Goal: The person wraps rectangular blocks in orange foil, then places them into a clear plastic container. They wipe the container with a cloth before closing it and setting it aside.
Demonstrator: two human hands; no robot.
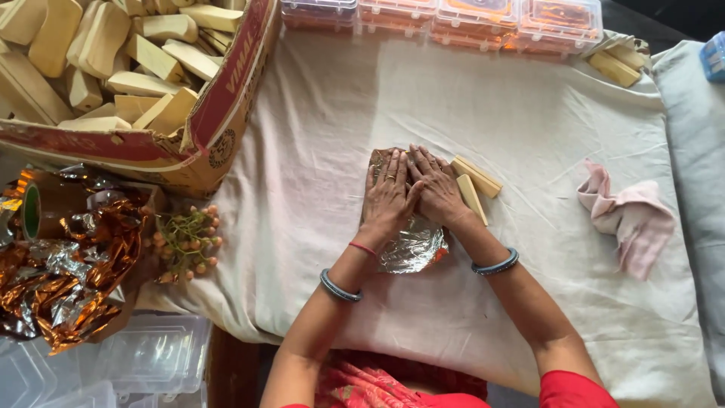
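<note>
Cream cloth [529,136] is spread over the desk from edge to edge, wrinkled and overhanging the near edge. At the far left corner a large cardboard box [226,91] with red printed sides is seen, filled with pale wooden blocks [113,45]. Along the far edge a row of clear plastic boxes [445,19] with orange contents is lined up. Off the left edge, a heap of crumpled copper-coloured foil [68,264] is piled, with a roll of tape [34,211] on it and a small bunch of orange beads on green stems [185,242] just beside it on the cloth. Near the right edge a pink rag [630,215] is left crumpled.

At the middle of the desk a silver foil sheet [411,245] is laid, and both hands are pressed flat on it, side by side and touching. The left hand [389,196] and the right hand [436,189] are held with an open, flat grip, fingers stretched toward the far edge; nothing is clasped. What is covered beneath the palms cannot be told. The foil shows beneath the wrists, toward the near edge. Two wooden sticks [474,185] lie just right of the right hand.
</note>
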